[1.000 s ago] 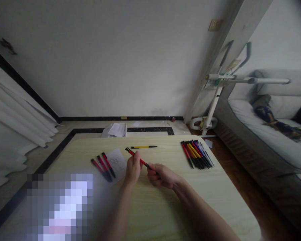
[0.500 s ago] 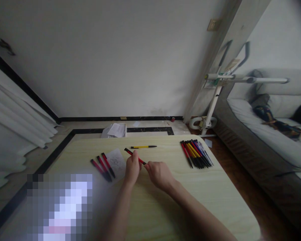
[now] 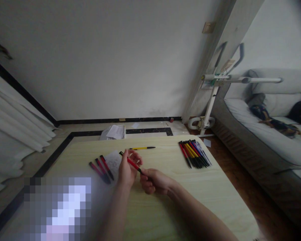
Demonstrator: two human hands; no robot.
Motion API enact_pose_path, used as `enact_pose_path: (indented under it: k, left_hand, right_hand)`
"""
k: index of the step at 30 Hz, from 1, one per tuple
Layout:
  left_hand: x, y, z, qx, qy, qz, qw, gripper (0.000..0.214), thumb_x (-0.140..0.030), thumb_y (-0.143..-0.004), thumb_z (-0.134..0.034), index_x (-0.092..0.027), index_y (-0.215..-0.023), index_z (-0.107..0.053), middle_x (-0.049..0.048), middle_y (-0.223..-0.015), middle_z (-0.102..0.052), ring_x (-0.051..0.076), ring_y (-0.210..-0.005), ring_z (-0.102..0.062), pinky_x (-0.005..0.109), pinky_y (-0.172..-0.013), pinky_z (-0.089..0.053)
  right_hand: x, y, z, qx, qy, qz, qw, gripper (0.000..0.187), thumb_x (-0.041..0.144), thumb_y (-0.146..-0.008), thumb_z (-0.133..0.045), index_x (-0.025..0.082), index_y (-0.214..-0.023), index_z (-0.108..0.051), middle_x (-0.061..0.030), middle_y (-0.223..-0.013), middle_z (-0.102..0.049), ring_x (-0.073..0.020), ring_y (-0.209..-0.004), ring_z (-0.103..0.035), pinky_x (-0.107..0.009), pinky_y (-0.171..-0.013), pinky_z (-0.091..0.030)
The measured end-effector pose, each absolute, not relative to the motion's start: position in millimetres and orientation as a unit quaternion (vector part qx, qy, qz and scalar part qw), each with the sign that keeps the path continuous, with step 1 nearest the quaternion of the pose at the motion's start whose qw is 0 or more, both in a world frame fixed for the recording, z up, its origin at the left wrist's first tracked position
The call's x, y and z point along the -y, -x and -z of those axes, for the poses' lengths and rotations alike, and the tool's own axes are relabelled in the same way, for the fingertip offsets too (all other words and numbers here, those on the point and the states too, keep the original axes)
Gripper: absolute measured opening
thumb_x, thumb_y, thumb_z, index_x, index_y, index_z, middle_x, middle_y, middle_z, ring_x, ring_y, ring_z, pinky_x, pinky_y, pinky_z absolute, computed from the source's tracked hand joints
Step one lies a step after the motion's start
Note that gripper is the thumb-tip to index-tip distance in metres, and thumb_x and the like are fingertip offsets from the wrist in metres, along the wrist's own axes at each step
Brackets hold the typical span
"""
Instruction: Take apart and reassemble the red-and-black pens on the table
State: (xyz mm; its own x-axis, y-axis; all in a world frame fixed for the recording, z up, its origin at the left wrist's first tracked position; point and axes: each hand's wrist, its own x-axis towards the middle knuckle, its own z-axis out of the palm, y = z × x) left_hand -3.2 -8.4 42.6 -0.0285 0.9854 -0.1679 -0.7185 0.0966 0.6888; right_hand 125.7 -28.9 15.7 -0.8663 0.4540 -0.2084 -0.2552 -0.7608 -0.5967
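Note:
A red and black pen slants between my two hands above the table. My right hand is closed, pinching its lower dark end between thumb and fingers. The pen's upper part passes behind the thumb of my left hand, whose fingers are spread loosely around it. Just beyond the hands lies a yellow pen with dark ends. Several pens, red, yellow and blue among them, lie side by side at the right. To the left, three red and black pens rest partly over a printed paper.
The pale wood table has a rounded far right corner. A box of papers stands on the floor beyond it. White exercise equipment and a grey sofa are at the right. A blurred patch covers the lower left.
My left fingers have loosened and spread from their grip on the pen. My right hand has turned and moved slightly left, still holding the lower end. The view has shifted slightly.

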Motion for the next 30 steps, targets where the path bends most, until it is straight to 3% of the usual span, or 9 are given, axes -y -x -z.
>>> enact_pose_path:
  k: [3,7,10,13,18,22,25,28,30]
  left_hand:
    - [12.6,13.3,-57.0,-0.203,-0.15,-0.645,0.721,0.026,-0.037,-0.081,-0.044,-0.017,-0.064,-0.043,-0.0062,-0.049,-0.037,0.005,-0.037,-0.034,0.017,-0.035,-0.025]
    - [21.0,20.2,-71.4,-0.107,-0.108,-0.619,0.77,0.04,-0.045,-0.08,-0.041,-0.018,-0.053,-0.029,-0.0073,-0.043,-0.02,0.006,-0.033,-0.016,0.019,-0.031,-0.012]
    - [23.2,21.2,-74.6,-0.049,-0.093,-0.612,0.784,0.042,-0.046,-0.081,-0.04,-0.018,-0.052,-0.026,-0.0086,-0.041,-0.011,0.004,-0.031,-0.004,0.019,-0.029,-0.003]
    - [21.5,23.9,-74.4,-0.03,-0.093,-0.606,0.79,0.043,-0.045,-0.082,-0.039,-0.018,-0.051,-0.025,-0.0095,-0.041,-0.006,0.004,-0.032,0.005,0.019,-0.028,0.003]
    - [17.5,31.0,-72.8,-0.088,-0.095,-0.585,0.801,0.046,-0.05,-0.079,-0.04,-0.019,-0.051,-0.023,-0.0087,-0.042,-0.006,0.005,-0.033,0.004,0.02,-0.031,0.004]
    - [17.9,32.5,-71.6,-0.159,-0.086,-0.6,0.779,0.046,-0.052,-0.077,-0.043,-0.019,-0.052,-0.022,-0.0083,-0.043,-0.006,0.005,-0.034,0.001,0.019,-0.032,0.002]
    - [17.9,27.8,-72.2,-0.241,-0.084,-0.608,0.752,0.047,-0.053,-0.075,-0.046,-0.019,-0.052,-0.021,-0.0084,-0.044,-0.007,0.005,-0.033,-0.001,0.018,-0.032,0.001]
    - [17.2,20.9,-73.9,-0.323,-0.085,-0.65,0.683,0.047,-0.053,-0.073,-0.048,-0.02,-0.053,-0.022,-0.0085,-0.044,-0.01,0.005,-0.031,-0.006,0.018,-0.03,-0.001]
    - [18.6,19.1,-76.2,-0.344,-0.088,-0.673,0.649,0.046,-0.053,-0.073,-0.048,-0.019,-0.053,-0.023,-0.0085,-0.043,-0.011,0.005,-0.031,-0.008,0.017,-0.029,-0.002]
  right_hand:
    - [31.0,-122.6,-13.1,0.272,0.148,-0.934,0.176,0.029,0.037,-0.084,-0.038,0.017,-0.063,-0.037,0.0064,-0.048,-0.03,-0.005,-0.037,-0.022,-0.018,-0.037,-0.011]
    - [38.4,-119.9,-17.0,0.262,0.079,-0.954,0.123,0.035,0.045,-0.084,-0.036,0.016,-0.066,-0.042,0.0041,-0.05,-0.036,-0.0069,-0.041,-0.031,-0.02,-0.04,-0.018]
    - [45.9,-114.7,-21.9,0.246,0.011,-0.964,0.101,0.039,0.047,-0.082,-0.039,0.018,-0.057,-0.035,0.0055,-0.047,-0.032,-0.0064,-0.039,-0.029,-0.021,-0.04,-0.018]
    - [53.2,-106.0,-25.2,0.269,0.015,-0.951,0.15,0.04,0.044,-0.082,-0.042,0.018,-0.054,-0.029,0.0078,-0.045,-0.024,-0.0048,-0.037,-0.021,-0.02,-0.038,-0.014]
    - [61.3,-93.7,-25.4,0.373,0.13,-0.875,0.281,0.042,0.047,-0.082,-0.042,0.019,-0.054,-0.03,0.0088,-0.045,-0.022,-0.0042,-0.037,-0.018,-0.02,-0.036,-0.012]
    - [63.1,-94.7,-27.6,0.519,0.251,-0.765,0.289,0.046,0.052,-0.085,-0.031,0.017,-0.055,-0.034,0.0065,-0.046,-0.029,-0.0049,-0.039,-0.024,-0.02,-0.038,-0.02]
    - [61.2,-98.5,-30.1,0.663,0.331,-0.617,0.266,0.046,0.048,-0.088,-0.023,0.017,-0.056,-0.036,0.0043,-0.05,-0.032,-0.0062,-0.044,-0.026,-0.021,-0.043,-0.023]
    - [58.0,-101.3,-30.8,0.766,0.415,-0.429,0.237,0.041,0.042,-0.088,-0.029,0.016,-0.058,-0.04,0.003,-0.053,-0.035,-0.0075,-0.048,-0.026,-0.024,-0.048,-0.022]
    - [57.1,-102.3,-31.4,0.782,0.449,-0.365,0.231,0.037,0.04,-0.086,-0.033,0.016,-0.061,-0.044,0.0017,-0.055,-0.038,-0.0082,-0.049,-0.029,-0.026,-0.052,-0.023]
